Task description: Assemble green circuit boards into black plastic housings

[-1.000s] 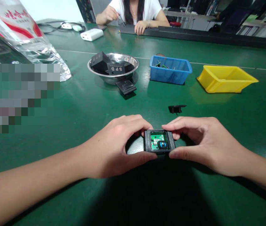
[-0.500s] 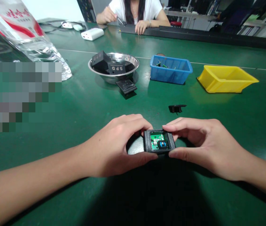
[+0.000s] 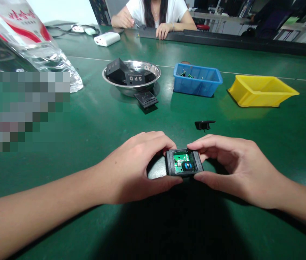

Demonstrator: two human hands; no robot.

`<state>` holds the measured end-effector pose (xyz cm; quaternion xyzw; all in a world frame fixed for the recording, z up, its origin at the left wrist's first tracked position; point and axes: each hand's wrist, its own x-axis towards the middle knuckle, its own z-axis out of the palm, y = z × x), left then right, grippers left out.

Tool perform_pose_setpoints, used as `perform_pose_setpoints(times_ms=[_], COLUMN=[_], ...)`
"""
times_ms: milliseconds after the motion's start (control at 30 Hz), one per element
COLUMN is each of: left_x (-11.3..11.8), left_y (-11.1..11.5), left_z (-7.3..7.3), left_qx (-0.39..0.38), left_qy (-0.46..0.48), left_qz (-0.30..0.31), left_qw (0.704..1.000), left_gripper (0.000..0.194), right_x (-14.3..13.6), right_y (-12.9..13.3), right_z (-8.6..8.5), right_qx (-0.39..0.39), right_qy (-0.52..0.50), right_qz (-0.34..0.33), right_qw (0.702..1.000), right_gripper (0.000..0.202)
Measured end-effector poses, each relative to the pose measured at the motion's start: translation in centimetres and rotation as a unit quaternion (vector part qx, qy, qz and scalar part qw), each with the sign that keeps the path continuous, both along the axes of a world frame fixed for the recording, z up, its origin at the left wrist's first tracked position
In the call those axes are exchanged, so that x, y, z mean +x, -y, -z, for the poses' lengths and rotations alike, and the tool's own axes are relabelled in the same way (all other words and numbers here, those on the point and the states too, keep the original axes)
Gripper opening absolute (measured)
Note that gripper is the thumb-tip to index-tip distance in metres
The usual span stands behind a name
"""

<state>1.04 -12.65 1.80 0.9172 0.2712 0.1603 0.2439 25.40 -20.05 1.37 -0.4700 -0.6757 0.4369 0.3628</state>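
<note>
A small black plastic housing (image 3: 170, 164) lies between my hands, its open top facing me. Inside it sits a green circuit board (image 3: 181, 159) carrying a round blue-and-black part (image 3: 188, 165). My left hand (image 3: 139, 168) grips the housing's left side, thumb at the near edge and fingers at the far edge. From the right, my right hand (image 3: 236, 168) pinches the other end between thumb and forefinger. Beyond the right hand, a small black plastic piece (image 3: 204, 125) rests on the green table (image 3: 93, 119). The underside of the housing is hidden.
A steel bowl (image 3: 112, 85) holds black housings, one marked SPD; another black part (image 3: 146, 99) lies before it. Green boards are in a blue bin (image 3: 196, 85), beside a yellow bin (image 3: 261, 97). A plastic bottle (image 3: 25, 32) stands left. A person (image 3: 155, 16) sits opposite.
Both hands keep their hold on the housing, which has barely shifted. Across the table, the other person's raised hand has lowered slightly.
</note>
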Motion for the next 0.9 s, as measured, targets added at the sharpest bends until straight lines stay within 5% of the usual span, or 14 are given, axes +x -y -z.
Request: perform_pose_setpoints(times_ms=[200,900], left_x=[-0.1,-0.03], left_y=[-0.1,-0.17], left_z=[0.47,0.24], left_qx=[0.026,0.018], left_qy=[0.004,-0.027], left_qz=[0.024,0.022], left_qw=[0.999,0.999], left_gripper=[0.032,0.029], right_x=[0.2,0.16], right_y=[-0.18,-0.23], right_z=[-0.14,-0.2], right_qx=[0.125,0.235], right_qy=[0.116,0.126], right_qz=[-0.026,-0.024], right_qw=[0.985,0.963], right_gripper=[0.042,0.043])
